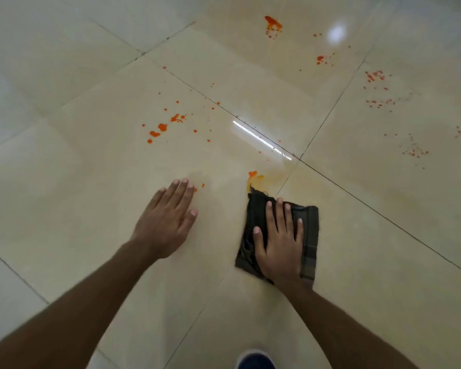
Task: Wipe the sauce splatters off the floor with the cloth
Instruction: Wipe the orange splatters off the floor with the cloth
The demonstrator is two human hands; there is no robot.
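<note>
The right hand (280, 243) lies flat on a dark folded cloth (308, 235), palm down with the fingers spread wide, pressing it against the floor (91, 161). It grips nothing; the cloth is simply pinned under the palm. The cloth sits across a dark grout line between pale glossy tiles, and its far corner touches a smeared orange patch of sauce (254, 178), with a faint yellowish streak trailing away from that corner.

The left hand (168, 219) is to the left of the cloth, well apart from it, also open and empty, fingers together and extended low over the tile. Whether the palm actually touches the floor cannot be told. Two small orange drops (202, 185) lie just beyond its fingertips.

Further from the cloth, up and to the left, a cluster of bright orange splatters (162, 127) spreads over the same tile, with smaller dots scattered around it. Far beyond the cloth, a larger red-orange blot (272, 22) lies with drips below it, and a smaller one (320, 59) sits to its right. To the upper right of the cloth, fine speckled patches (375, 77) dot another tile, with fainter ones (414, 151) nearer. A dark shoe tip (256, 359) shows at the bottom edge, below the cloth.
</note>
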